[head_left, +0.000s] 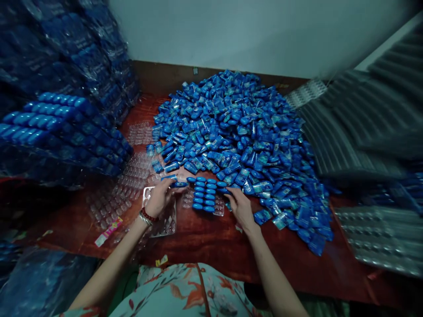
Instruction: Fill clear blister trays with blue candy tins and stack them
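Against the left edge of the red-brown table [205,240], stacks of filled trays wrapped in clear film [62,123] are seen, their blue pieces lined up in rows. Beside them, towards the middle of the surface, empty clear blister trays [132,176] are spread out flat, and a small pink-and-yellow wrapper [108,230] lies near the front edge.

The left hand [159,197], marked by a red bracelet at the wrist, is laid over another empty clear tray [164,224], and a small blue packet [178,184] is pinched between its fingertips, just at the left end of the tray being filled. That partly filled blister tray [205,199] lies at the middle of the table, just in front of the heap, with two columns of blue packets seated in its pockets and a few pockets at its left side bare.

The right hand [240,207] is held at the right end of the same tray, fingers curled towards a blue packet there; whether the packet is actually gripped cannot be told.

Behind and to the right of both hands, a large heap of loose blue packets [244,132] covers the surface up to the back edge. Along the right edge, stacks of empty grey trays [360,127] are piled, blurred in the view.
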### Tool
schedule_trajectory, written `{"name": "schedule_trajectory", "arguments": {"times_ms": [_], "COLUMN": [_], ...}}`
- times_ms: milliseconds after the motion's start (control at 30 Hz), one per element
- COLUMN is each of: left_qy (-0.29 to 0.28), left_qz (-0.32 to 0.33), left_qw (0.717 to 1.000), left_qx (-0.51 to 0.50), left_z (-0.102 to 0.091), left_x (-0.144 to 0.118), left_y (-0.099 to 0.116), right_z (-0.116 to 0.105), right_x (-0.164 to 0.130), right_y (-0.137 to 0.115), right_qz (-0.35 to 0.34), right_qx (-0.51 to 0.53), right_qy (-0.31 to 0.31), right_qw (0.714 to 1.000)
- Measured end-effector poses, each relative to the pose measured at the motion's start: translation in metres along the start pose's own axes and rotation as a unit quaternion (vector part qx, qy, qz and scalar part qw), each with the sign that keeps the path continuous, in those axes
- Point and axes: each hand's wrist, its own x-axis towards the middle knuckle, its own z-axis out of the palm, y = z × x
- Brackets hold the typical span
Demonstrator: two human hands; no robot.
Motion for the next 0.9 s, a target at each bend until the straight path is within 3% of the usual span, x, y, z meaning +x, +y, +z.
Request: {"name": "schedule_trajectory", "arguments": {"times_ms": [100, 267, 400, 567, 667, 767, 833, 900], "left_qy": [-0.027, -0.092, -0.176, -0.257, -0.243, -0.183, -0.125, -0.054], "left_qz": [0.025, 0.072, 0.120, 0.156, 0.140, 0.120, 0.122, 0.109], "left_qw": [0.999, 0.985, 0.958, 0.927, 0.930, 0.947, 0.965, 0.982], "left_qx": [0.027, 0.125, 0.194, 0.224, 0.238, 0.234, 0.196, 0.141], "left_z": [0.008, 0.027, 0.026, 0.021, 0.024, 0.029, 0.029, 0.026], "left_x": [0.002, 0.008, 0.022, 0.053, 0.059, 0.044, 0.029, 0.017], "left_y": [0.008, 0.010, 0.019, 0.031, 0.032, 0.027, 0.019, 0.008], "right_z": [-0.010, -0.025, -0.026, -0.024, -0.022, -0.026, -0.031, -0.037], "right_x": [0.011, 0.036, 0.046, 0.046, 0.044, 0.032, 0.017, -0.001], "right_y": [-0.013, -0.029, -0.033, -0.039, -0.044, -0.039, -0.027, -0.010], "right_qz": [-0.054, -0.089, -0.094, -0.084, -0.062, -0.050, -0.035, 0.007], "right_qx": [-0.136, -0.299, -0.333, -0.350, -0.370, -0.370, -0.335, -0.275], "right_qy": [-0.107, -0.242, -0.280, -0.280, -0.268, -0.238, -0.180, -0.084], "right_qw": [0.983, 0.919, 0.895, 0.890, 0.887, 0.897, 0.924, 0.958]}}
